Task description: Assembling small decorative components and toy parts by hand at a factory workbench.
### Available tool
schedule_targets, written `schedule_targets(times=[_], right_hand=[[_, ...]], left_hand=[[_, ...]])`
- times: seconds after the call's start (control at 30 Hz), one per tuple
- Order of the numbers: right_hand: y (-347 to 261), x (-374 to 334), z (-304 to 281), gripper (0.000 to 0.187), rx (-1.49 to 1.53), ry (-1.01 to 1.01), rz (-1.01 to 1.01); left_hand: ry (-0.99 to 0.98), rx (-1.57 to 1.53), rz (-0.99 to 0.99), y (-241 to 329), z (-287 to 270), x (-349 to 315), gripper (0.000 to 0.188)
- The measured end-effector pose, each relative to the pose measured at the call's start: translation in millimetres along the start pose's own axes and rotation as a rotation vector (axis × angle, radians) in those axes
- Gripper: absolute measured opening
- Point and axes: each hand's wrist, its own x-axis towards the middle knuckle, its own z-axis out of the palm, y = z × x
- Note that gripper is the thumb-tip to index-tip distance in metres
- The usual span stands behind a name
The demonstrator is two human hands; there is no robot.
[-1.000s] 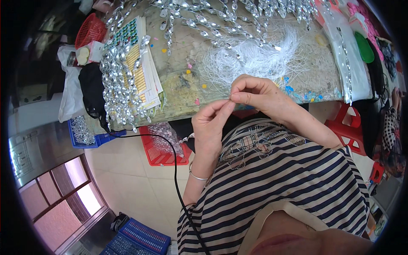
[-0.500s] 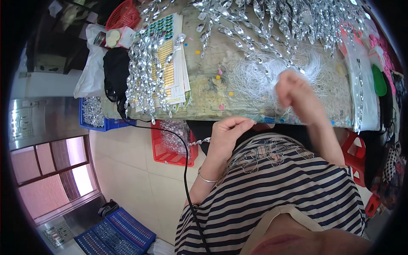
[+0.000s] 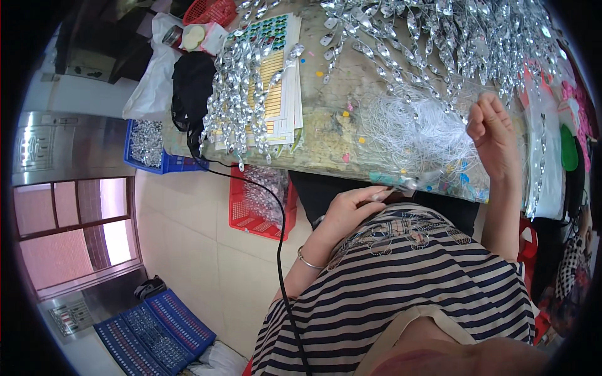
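Beads [image 3: 409, 184], silver and blurred, show at the table [image 3: 323, 135] edge, just beyond the left hand's [image 3: 359, 203] fingertips. Left hand: thumb and forefinger drawn near each other; grip on the beads cannot be confirmed. Right hand [image 3: 493, 138]: raised, fingers curled; cannot tell whether it pinches anything. White thread [image 3: 407, 128] lies heaped left of the right hand. Silver strands [image 3: 501, 41] spread beyond both hands. Red basket [image 3: 260, 229] noted left of the left hand.

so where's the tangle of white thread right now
In the head view, the white thread lies on the table, right of centre, just left of the right hand, silver strands reaching its far edge.
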Motion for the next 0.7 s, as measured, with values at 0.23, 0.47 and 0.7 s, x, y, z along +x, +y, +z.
schedule_targets(times=[0.23, 0.47, 0.7], right_hand=[[1.7, -0.4, -16.7, 0.016, -0.071, 0.095, -0.074], [25.6, -13.8, -4.9, 0.02, -0.225, 0.088, 0.143], [33.3, -21.5, -9.8, 0.02, -0.337, -0.023, 0.177]], left_hand=[[0.316, 0.066, 0.037, 0.2, -32.6, -4.9, 0.013], [0.935, 0.654, 0.282, 17.8, -118.0, 34.4, 0.017], [1.087, 1.08, 0.133, 37.0, -188.8, 87.8, 0.016]])
